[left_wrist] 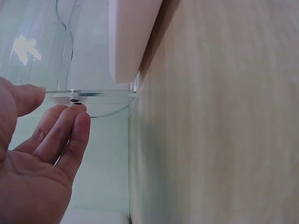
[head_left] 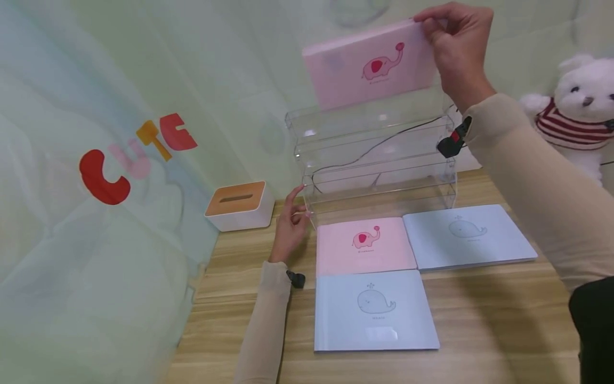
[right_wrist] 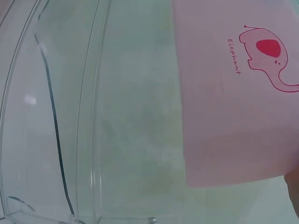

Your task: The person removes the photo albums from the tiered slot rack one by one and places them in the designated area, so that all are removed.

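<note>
My right hand (head_left: 462,48) grips a pink book (head_left: 345,74) by its upper right corner, holding it above the clear acrylic rack (head_left: 379,205). The book's cover has a red-eared elephant; in the right wrist view the pink book (right_wrist: 224,140) hangs beside the rack, apart from it. My left hand (head_left: 290,229) is at the rack's lower left side. In the left wrist view the left hand (left_wrist: 51,154) touches the side panel (left_wrist: 107,93) with its fingertips. Before the rack lie another pink elephant book (head_left: 336,248) and two pale blue whale books (head_left: 336,314), one further right.
A white tissue box (head_left: 244,216) with a wooden lid stands left of the rack. At the right sits a white teddy bear (head_left: 585,101) in a striped top. A dark cable (head_left: 369,149) runs behind the rack. Coloured letters (head_left: 165,133) mark the left curtain.
</note>
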Demonstrator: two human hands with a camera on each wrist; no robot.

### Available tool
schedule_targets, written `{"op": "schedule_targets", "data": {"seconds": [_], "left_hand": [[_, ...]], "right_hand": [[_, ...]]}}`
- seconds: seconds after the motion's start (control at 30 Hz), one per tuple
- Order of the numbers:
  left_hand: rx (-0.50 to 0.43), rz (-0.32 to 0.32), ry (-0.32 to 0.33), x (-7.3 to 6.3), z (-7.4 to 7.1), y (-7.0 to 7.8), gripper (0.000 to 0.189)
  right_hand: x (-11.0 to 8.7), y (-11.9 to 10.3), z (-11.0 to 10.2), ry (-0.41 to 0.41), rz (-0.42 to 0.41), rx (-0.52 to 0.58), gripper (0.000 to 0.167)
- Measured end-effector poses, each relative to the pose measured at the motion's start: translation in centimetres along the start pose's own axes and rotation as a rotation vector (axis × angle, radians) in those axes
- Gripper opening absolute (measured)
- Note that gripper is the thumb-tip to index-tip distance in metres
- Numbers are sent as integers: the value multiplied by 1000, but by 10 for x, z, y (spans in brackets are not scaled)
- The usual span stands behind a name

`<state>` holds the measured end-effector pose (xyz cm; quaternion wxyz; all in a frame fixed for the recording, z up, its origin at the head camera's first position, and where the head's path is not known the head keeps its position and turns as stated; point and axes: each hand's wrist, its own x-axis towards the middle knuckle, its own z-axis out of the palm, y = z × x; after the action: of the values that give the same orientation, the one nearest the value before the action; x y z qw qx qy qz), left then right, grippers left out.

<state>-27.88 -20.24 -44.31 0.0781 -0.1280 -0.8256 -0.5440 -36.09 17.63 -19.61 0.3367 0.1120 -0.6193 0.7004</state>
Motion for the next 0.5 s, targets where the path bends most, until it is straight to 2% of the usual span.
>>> {"op": "schedule_targets", "data": {"seconds": [0.37, 0.5], "left_hand": [[-5, -2, -3, 2, -1, -1, 74], [-3, 1, 1, 3, -1, -1, 74]], "right_hand": [[-16, -15, -10, 49, -17, -39, 18], [-23, -15, -21, 32, -14, -67, 19]]}}
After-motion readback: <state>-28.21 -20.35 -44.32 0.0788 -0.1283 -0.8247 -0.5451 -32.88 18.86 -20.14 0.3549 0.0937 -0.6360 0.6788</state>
